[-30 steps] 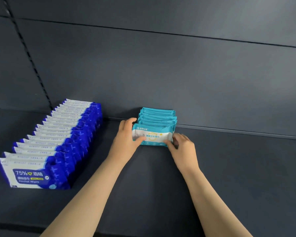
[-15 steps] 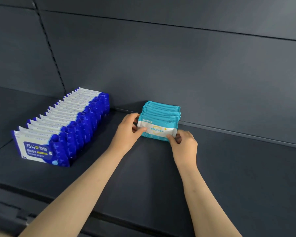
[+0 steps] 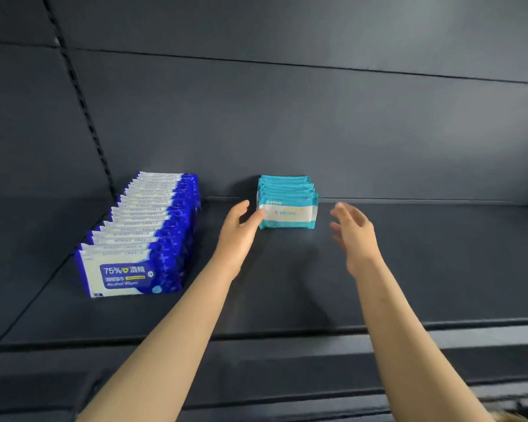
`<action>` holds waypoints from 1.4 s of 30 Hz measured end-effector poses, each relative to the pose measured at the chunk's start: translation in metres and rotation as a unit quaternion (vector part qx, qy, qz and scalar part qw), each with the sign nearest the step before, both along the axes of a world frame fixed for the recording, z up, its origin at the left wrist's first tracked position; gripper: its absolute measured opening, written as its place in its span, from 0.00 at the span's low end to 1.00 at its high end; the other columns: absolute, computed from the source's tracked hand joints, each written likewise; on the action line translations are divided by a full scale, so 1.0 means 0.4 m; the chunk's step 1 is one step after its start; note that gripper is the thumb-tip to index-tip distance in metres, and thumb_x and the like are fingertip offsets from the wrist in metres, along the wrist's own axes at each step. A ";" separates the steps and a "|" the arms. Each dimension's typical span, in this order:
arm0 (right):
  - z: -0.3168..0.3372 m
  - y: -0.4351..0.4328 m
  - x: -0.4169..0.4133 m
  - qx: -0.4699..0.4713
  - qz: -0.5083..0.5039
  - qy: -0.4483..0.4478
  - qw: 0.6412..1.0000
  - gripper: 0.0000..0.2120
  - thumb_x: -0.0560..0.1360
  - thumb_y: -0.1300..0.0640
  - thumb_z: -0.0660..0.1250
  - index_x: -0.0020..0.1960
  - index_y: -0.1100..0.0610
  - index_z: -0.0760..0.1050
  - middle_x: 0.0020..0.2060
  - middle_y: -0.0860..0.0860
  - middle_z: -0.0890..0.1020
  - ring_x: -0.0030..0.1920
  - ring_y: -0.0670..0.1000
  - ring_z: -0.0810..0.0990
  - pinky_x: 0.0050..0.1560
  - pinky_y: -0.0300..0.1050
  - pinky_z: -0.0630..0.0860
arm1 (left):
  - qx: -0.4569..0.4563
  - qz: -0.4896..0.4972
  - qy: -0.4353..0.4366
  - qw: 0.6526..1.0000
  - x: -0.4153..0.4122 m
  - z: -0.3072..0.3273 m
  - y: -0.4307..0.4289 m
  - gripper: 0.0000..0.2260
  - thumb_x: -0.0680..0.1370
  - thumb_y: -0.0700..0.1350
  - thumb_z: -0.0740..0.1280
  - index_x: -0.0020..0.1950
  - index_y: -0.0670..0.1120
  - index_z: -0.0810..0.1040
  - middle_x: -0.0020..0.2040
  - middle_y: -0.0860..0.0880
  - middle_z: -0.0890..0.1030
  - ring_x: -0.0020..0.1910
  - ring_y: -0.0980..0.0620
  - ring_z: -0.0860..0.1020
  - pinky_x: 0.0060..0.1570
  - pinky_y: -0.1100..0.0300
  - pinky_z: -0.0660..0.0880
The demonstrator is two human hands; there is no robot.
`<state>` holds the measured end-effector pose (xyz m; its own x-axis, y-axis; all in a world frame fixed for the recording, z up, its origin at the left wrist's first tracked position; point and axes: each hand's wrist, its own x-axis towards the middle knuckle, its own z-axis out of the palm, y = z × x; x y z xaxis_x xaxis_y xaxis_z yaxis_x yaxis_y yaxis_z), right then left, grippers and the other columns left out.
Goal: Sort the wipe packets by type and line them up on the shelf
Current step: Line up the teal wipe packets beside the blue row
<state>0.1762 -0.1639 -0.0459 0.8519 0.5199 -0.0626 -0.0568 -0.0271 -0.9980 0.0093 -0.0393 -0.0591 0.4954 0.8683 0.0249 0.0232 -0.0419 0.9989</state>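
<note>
Open hands flank the teal packets, centre frame
The left hand has loose, slightly spread fingers, thumb just beside the front packet's left end, contact unclear; the blurred right hand, fingers spread, sits apart at right, holding nothing. The packets look like light, soft film pouches, probably slippery and squashy, best pinched at the short ends. Each stands on a long edge, face to the camera, long axis left to right; the row runs back to the shelf wall. At left, blue packets stand likewise
</note>
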 end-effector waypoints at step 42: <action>-0.502 -2.109 -0.649 -0.055 -0.537 0.310 0.782 0.14 0.84 0.44 0.54 0.63 0.51 0.68 0.55 0.50 0.72 0.52 0.50 0.71 0.55 0.50 0.68 | -0.113 -0.569 0.299 0.758 0.098 -0.552 -1.747 0.24 0.81 0.60 0.60 0.75 0.52 0.67 0.73 0.50 0.69 0.68 0.46 0.71 0.67 0.46 0.70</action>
<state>-0.0833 -1.0075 -0.2466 0.5814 -0.5135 -0.6311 -0.5787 0.2842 -0.7644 0.0485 -0.7380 -0.2800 0.7907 -0.1818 -0.5846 0.5514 -0.2036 0.8090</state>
